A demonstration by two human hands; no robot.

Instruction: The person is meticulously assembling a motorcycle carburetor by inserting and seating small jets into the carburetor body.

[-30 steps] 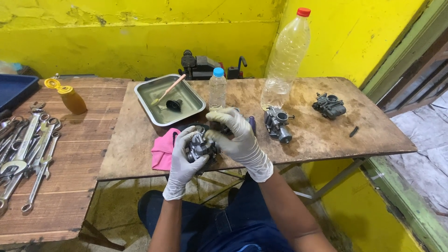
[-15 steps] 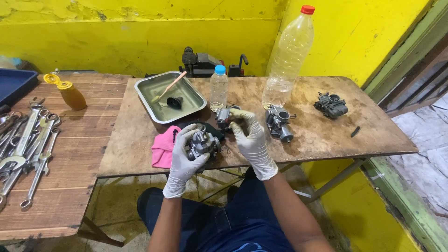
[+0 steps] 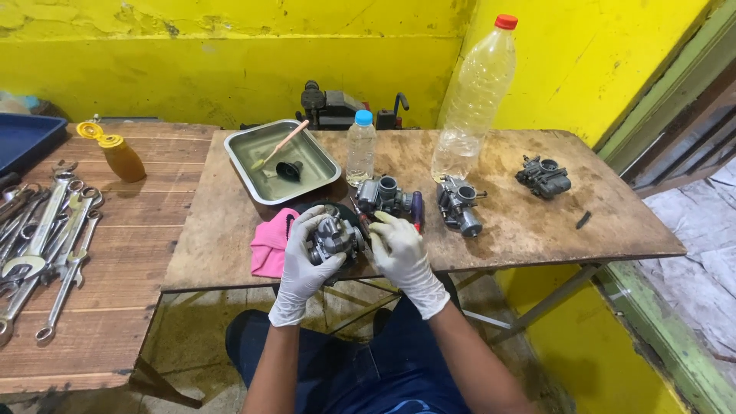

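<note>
Grey carburettor [image 3: 334,238] in gloved left hand [image 3: 303,261], at the wooden table [image 3: 537,230] front edge.

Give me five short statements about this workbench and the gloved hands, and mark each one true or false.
1. The left hand holds a metal carburetor at the table's near edge. True.
2. The tall clear bottle has a blue cap. False: its cap is red; the small bottle has the blue one.
3. A pink cloth lies on the table beside the left hand. True.
4. The wrenches lie in the metal tray. False: they lie on the wooden bench to the left; the tray holds a brush and a dark part.
5. Both hands are bare. False: the left and the right hand wear white gloves.
</note>
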